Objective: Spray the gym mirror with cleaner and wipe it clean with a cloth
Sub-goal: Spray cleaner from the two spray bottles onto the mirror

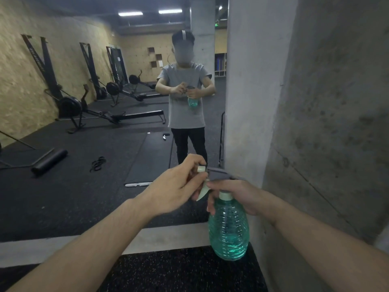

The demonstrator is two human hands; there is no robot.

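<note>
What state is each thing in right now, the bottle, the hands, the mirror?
Spray bottle: upright, held in the air, partly filled with green liquid.
Nozzle: pinched by the left fingers.
Right hand: grips the bottle's neck.
Left hand: at the nozzle.
Mirror: no spray visible.
Cloth: not in view.

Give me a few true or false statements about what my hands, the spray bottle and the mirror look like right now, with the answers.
1. The right hand grips the neck of the spray bottle. True.
2. The left hand holds a cloth. False: it pinches the nozzle of the sprayer; no cloth is visible.
3. The bottle holds teal-green liquid. True.
4. The mirror reflects a row of treadmills. False: it reflects rowing machines along a wall.
</note>
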